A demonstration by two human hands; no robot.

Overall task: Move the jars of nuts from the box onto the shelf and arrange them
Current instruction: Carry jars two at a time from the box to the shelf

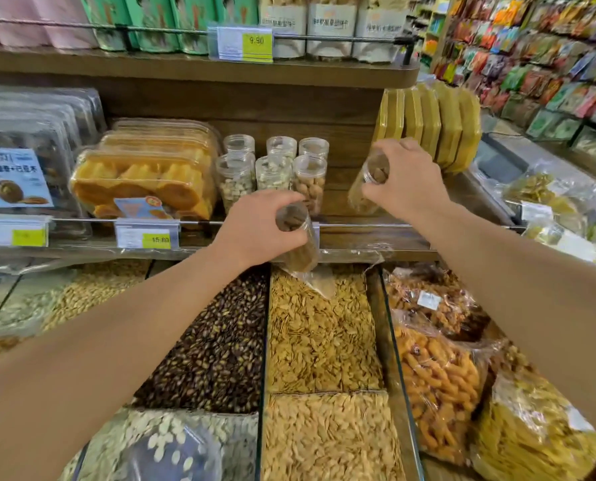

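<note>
Shop aisle, wooden shelf point(352, 189) above open seed bins. My left hand point(258, 225) grips a clear plastic jar of brown nuts point(298, 237) by its top, just before the shelf rail. My right hand point(405, 178) grips another clear nut jar point(371, 184), tilted, over the bare spot right of six standing jars point(272, 168); right is nearer.

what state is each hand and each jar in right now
left hand: closed around a jar, over the shelf rail
left jar: held, tilted, lid on
right hand: closed around a jar, above the shelf
right jar: held, tilted, lid on
six shelf jars: upright, lids on, two rows
</note>
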